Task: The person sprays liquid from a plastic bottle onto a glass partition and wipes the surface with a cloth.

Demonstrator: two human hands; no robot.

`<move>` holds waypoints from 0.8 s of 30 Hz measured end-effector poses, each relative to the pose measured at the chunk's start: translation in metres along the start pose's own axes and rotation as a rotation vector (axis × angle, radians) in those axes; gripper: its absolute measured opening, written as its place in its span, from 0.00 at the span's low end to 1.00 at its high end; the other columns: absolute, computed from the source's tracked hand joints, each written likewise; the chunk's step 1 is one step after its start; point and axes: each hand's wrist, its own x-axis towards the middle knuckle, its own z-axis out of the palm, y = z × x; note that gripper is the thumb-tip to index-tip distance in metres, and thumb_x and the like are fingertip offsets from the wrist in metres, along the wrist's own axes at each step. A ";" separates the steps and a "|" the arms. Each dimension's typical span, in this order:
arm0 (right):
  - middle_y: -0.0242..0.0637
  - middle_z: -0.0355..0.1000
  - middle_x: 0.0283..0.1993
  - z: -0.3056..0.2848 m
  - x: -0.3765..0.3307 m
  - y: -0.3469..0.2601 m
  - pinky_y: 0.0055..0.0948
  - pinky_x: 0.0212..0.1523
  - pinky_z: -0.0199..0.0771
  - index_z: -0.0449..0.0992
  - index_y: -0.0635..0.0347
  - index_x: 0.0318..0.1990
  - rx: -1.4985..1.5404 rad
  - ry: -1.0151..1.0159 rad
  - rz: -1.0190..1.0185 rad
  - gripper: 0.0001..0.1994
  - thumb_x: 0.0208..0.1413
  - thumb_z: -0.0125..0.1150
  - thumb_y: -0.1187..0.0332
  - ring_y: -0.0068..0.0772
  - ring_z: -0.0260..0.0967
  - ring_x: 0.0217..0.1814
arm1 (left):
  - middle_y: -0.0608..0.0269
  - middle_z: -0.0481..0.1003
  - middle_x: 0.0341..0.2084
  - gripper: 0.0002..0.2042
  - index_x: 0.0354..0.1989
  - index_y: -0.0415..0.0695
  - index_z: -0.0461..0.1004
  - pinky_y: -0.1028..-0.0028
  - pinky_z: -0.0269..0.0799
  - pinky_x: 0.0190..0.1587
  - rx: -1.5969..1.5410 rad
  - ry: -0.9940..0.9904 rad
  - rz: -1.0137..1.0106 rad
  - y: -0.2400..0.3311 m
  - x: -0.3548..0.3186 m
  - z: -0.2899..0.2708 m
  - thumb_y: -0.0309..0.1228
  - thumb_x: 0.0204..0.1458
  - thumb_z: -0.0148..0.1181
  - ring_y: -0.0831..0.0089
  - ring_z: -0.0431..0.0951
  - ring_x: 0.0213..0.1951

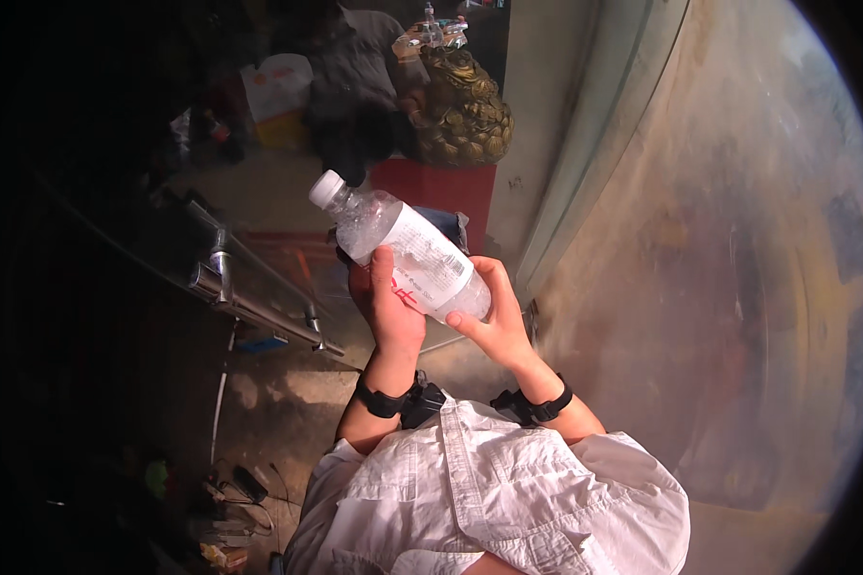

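Note:
A clear plastic bottle (414, 247) with a white cap and a white label is held up in front of my chest. It lies tilted, its capped end toward the far left. My left hand (390, 299) grips its side around the label, thumb on top; some of its fingers are hidden behind the bottle. Around the base end my right hand (497, 316) is closed, thumb and fingers on either side. Droplets or bubbles show inside the clear shoulder of the bottle.
To the left stands a glass door with a metal handle bar (268, 321). Beyond are a bronze-coloured ornate sculpture (462, 110), a red mat (441, 187) and a person in dark clothing (355, 72). Cables (249, 489) lie at lower left. A pale sunlit surface fills the right.

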 end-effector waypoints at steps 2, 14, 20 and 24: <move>0.34 0.69 0.48 -0.002 0.005 0.004 0.32 0.55 0.71 0.65 0.61 0.55 -0.021 -0.183 0.178 0.31 0.46 0.76 0.63 0.27 0.67 0.53 | 0.60 0.73 0.53 0.25 0.59 0.40 0.67 0.67 0.67 0.59 0.054 0.011 0.052 0.001 0.000 0.000 0.42 0.59 0.61 0.68 0.72 0.56; 0.34 0.70 0.59 -0.021 0.026 -0.014 0.42 0.64 0.66 0.65 0.57 0.62 0.994 0.174 0.247 0.31 0.54 0.71 0.58 0.34 0.66 0.64 | 0.60 0.63 0.64 0.32 0.62 0.33 0.68 0.62 0.51 0.70 0.031 -0.235 -0.052 -0.004 -0.015 -0.014 0.34 0.48 0.68 0.67 0.61 0.66; 0.37 0.74 0.53 -0.039 0.070 -0.052 0.33 0.55 0.70 0.69 0.61 0.57 0.555 0.072 0.140 0.25 0.52 0.71 0.68 0.30 0.71 0.55 | 0.57 0.70 0.59 0.32 0.64 0.33 0.65 0.65 0.59 0.66 0.088 -0.240 -0.067 -0.006 -0.010 -0.023 0.39 0.54 0.64 0.66 0.68 0.61; 0.36 0.78 0.45 -0.061 0.148 -0.159 0.29 0.49 0.74 0.77 0.66 0.49 0.230 0.210 -0.299 0.19 0.49 0.72 0.71 0.27 0.75 0.47 | 0.59 0.70 0.60 0.30 0.63 0.34 0.68 0.68 0.59 0.65 -0.036 -0.159 -0.301 -0.007 -0.015 -0.043 0.40 0.56 0.63 0.70 0.67 0.61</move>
